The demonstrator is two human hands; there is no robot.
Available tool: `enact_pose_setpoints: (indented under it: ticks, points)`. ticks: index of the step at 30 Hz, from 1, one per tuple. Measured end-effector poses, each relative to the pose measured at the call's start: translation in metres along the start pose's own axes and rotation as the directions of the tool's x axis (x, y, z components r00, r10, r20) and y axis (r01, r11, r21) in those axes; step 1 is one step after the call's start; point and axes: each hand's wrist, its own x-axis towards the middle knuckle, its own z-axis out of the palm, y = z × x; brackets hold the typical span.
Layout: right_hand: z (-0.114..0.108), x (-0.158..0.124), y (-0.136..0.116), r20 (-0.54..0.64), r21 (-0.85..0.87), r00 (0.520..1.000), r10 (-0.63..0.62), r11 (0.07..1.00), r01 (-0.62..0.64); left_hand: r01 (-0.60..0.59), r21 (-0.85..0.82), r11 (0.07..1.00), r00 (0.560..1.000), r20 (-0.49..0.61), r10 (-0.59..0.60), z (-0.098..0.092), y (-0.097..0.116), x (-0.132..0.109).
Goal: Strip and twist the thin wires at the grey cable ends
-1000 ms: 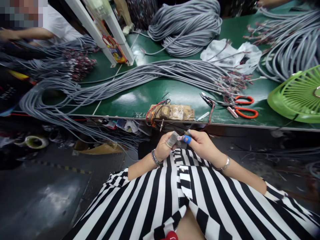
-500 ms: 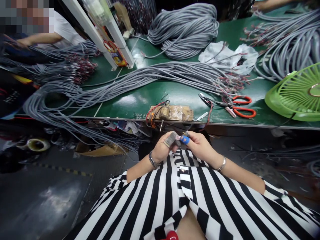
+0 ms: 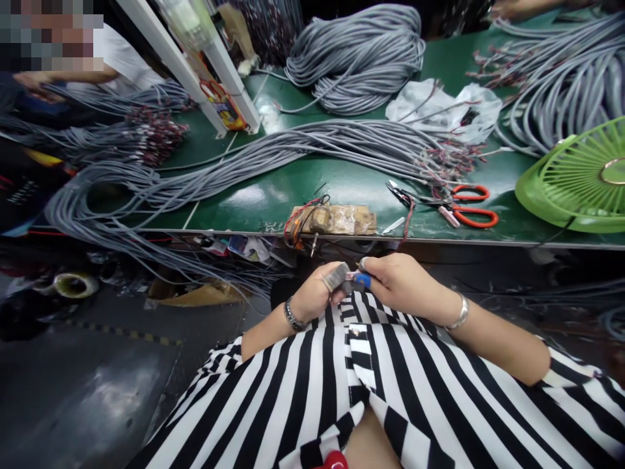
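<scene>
My left hand (image 3: 319,288), its thumb and finger wrapped in grey, pinches a small pinkish piece (image 3: 349,276) in front of the striped shirt. Close on its right, my right hand (image 3: 398,281) has blue tape round one fingertip and a grey cover on another; its fingers are closed at the other side of that piece. What exactly the right fingers hold is too small to tell. Beyond the hands, a taped wooden block (image 3: 342,219) with wires sits at the table's near edge. Scissors with orange handles (image 3: 476,217) lie to its right.
A long bundle of grey cables (image 3: 312,138) crosses the green table (image 3: 342,176) and hangs over its edge at the left. Behind are a coiled cable pile (image 3: 361,55) and a plastic bag (image 3: 420,104). A green fan (image 3: 581,182) stands right. Another person works at upper left.
My right hand has turned, with its wrist and forearm farther to the right and its back more in view. My left hand has shifted slightly. The other person's hand at upper left has moved.
</scene>
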Motion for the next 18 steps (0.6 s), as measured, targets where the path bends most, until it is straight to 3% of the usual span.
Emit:
enact_pose_setpoints:
  ticks: [3, 6, 9, 13, 18]
  points:
    - [0.003, 0.001, 0.001, -0.018, 0.029, 1.0, -0.014, 0.999, 0.014, 0.004, -0.074, 0.997, 1.0, 0.01, -0.003, 0.004, -0.001, 0.002]
    - [0.015, 0.004, 0.003, -0.09, 0.264, 0.993, 0.083, 0.963, -0.057, -0.092, -0.118, 0.989, 0.995, -0.059, 0.086, 0.007, -0.007, 0.009]
    - [0.03, 0.006, 0.002, -0.152, 0.522, 0.963, 0.221, 0.845, -0.112, -0.182, -0.084, 0.98, 0.979, -0.11, 0.172, 0.008, -0.015, 0.016]
    - [0.048, 0.008, -0.005, -0.178, 0.705, 0.917, 0.356, 0.696, -0.134, -0.232, 0.005, 0.973, 0.965, -0.123, 0.231, 0.005, -0.021, 0.02]
    - [0.063, 0.009, -0.008, -0.101, 0.877, 0.855, 0.508, 0.451, -0.165, -0.243, 0.171, 0.955, 0.945, -0.179, 0.273, 0.004, -0.022, 0.02]
